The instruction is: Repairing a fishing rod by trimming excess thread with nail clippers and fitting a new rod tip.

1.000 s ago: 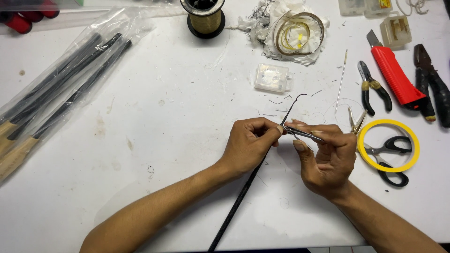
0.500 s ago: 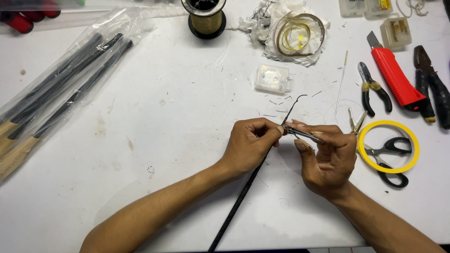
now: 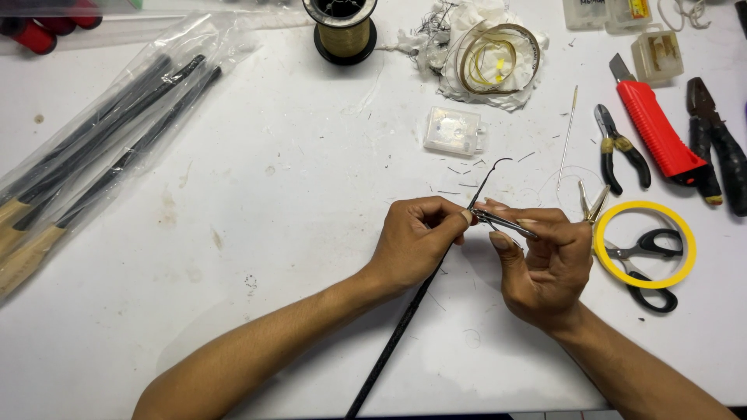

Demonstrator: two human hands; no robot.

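Observation:
My left hand pinches a thin black rod near its upper end; the rod runs down toward the table's near edge and ends above in a hooked wire tip. My right hand holds a small metal tool like tweezers, its point against the rod just beside my left fingertips. Both hands hover over the white table.
A clear bag of black rods with cork handles lies at left. A thread spool, small clear box, needle, small pliers, red utility knife, black pliers, and scissors inside a yellow ring sit nearby.

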